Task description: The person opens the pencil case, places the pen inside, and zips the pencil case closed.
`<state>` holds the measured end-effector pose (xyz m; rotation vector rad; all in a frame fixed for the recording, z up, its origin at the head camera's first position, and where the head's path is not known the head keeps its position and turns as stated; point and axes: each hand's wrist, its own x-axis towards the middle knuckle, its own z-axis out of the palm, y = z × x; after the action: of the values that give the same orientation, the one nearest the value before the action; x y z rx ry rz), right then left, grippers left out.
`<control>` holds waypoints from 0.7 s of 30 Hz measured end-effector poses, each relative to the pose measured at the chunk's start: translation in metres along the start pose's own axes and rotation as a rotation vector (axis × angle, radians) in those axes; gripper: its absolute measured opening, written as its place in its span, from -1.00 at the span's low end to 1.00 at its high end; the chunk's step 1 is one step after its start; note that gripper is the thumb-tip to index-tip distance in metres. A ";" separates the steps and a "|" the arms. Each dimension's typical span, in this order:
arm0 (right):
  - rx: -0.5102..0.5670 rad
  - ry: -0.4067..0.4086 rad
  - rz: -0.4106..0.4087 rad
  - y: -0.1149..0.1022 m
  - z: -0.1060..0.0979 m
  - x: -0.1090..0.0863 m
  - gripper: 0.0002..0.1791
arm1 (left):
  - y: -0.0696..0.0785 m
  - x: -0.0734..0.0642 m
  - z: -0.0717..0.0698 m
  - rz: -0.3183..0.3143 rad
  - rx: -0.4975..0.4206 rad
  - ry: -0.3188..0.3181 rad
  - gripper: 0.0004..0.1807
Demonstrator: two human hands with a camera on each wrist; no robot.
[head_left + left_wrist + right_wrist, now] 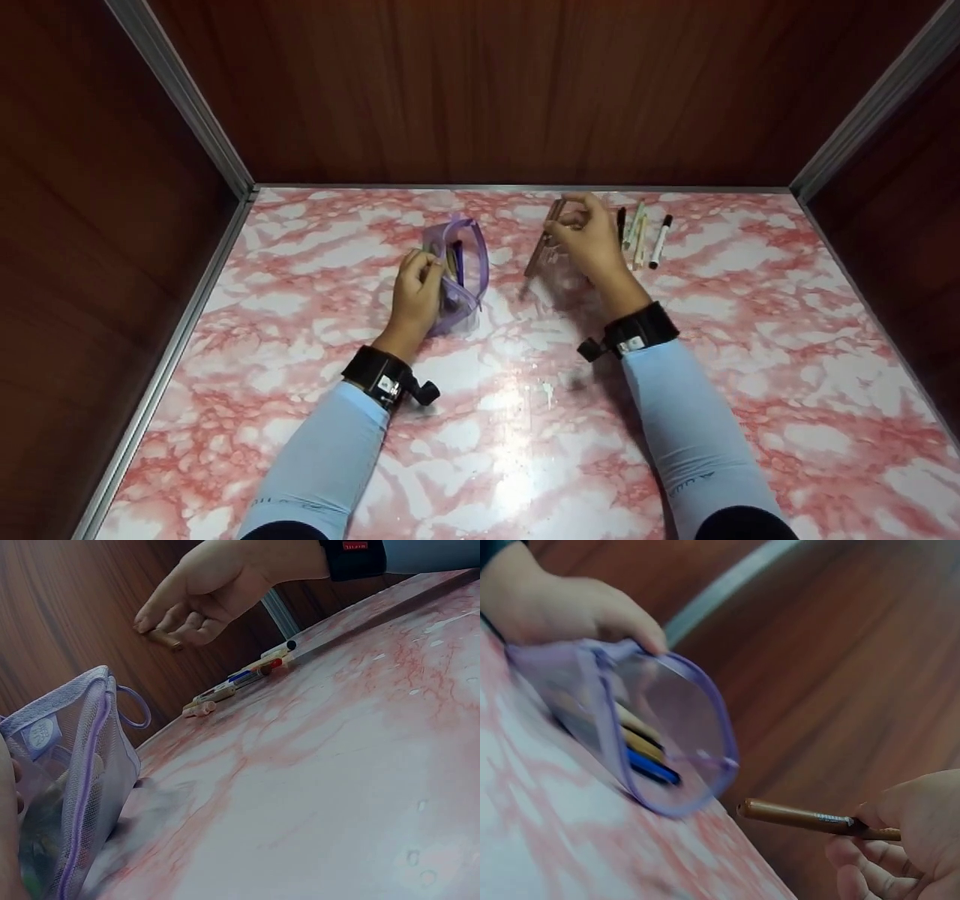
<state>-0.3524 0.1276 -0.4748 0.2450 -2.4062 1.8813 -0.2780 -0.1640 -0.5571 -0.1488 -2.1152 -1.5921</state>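
A purple mesh pencil pouch (484,262) gapes open on the table, its mouth turned toward the right. My left hand (416,289) grips its near-left edge between thumb and fingers. Inside lie several pens, among them a blue pen (651,766) and a gold pen (641,744). To the right of the pouch, my right hand (594,238) pinches a brown pen (799,817) by one end, above the table. Its other end points toward the pouch mouth in the right wrist view, apart from it.
Right of my right hand, several pens lie on the marbled red-and-white table (480,420), including a white marker (660,241) with black ends and a pale green pen (634,225). A brown wood-look panel (480,90) rises along the back, with others at both sides.
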 end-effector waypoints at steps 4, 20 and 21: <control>0.105 -0.027 -0.012 -0.003 0.032 0.003 -0.37 | -0.001 0.000 0.000 -0.009 0.003 0.000 -0.78; -0.033 -0.267 0.027 -0.005 0.121 -0.016 -0.39 | -0.003 0.003 0.000 0.030 -0.095 0.024 -0.79; -0.063 -0.293 0.007 -0.006 0.122 -0.017 -0.41 | -0.003 0.003 0.000 0.028 -0.100 0.028 -0.79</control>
<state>-0.3302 0.0089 -0.5014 0.5443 -2.6464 1.8836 -0.2818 -0.1656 -0.5582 -0.1878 -2.0047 -1.6750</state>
